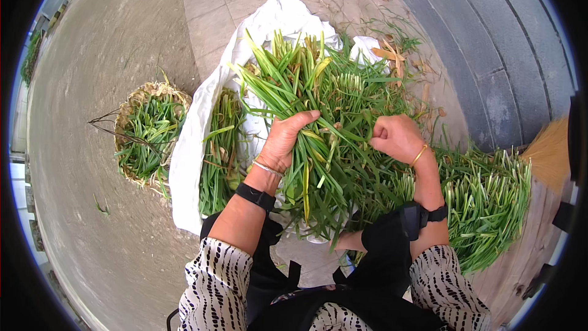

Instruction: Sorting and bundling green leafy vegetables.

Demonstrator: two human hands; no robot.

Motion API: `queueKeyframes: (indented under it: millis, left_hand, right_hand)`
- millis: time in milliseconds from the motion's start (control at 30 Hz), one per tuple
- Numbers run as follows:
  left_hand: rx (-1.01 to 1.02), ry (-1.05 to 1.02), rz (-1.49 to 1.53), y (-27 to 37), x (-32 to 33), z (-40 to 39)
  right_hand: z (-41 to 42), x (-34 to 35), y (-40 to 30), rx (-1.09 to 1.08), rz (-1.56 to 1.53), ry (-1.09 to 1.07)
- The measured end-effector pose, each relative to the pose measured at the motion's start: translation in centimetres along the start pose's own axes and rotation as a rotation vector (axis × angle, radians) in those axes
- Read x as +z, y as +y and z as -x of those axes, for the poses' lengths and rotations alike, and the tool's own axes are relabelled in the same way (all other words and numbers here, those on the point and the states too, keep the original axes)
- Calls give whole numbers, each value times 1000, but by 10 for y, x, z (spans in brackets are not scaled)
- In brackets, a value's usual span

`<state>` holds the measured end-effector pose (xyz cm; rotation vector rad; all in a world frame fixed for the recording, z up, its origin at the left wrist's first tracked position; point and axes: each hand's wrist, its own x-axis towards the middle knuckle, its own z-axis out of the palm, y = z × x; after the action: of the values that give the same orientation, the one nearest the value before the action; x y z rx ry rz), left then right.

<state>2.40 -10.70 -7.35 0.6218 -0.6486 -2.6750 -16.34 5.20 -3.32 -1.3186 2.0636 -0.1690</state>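
My left hand grips a thick bunch of long green leafy stalks, some of them yellowed, with pale cut ends fanned away from me. To its right, my right hand is curled, with fingertips pinched on a green leaf that stretches from the bunch. Beneath both hands lies a heap of similar stalks on a white cloth sheet. Another row of stalks rests on the sheet at the left. My fingers partly hide what they hold.
A woven basket of cut leaves stands on the floor at left. More bundled stalks lie at right on wooden boards, near broom bristles. A grey block wall rises at upper right. Dry scraps litter the floor beside it.
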Motion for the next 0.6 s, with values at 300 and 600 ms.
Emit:
queueKeyframes:
  millis: [300, 600]
  left_hand:
    - [22, 126, -136, -15, -8, -10]
    - [14, 182, -68, -5, -18, -11]
  right_hand:
    - [-6, 23, -50, -299, -782, 424]
    - [15, -29, 82, -247, -1710, 768]
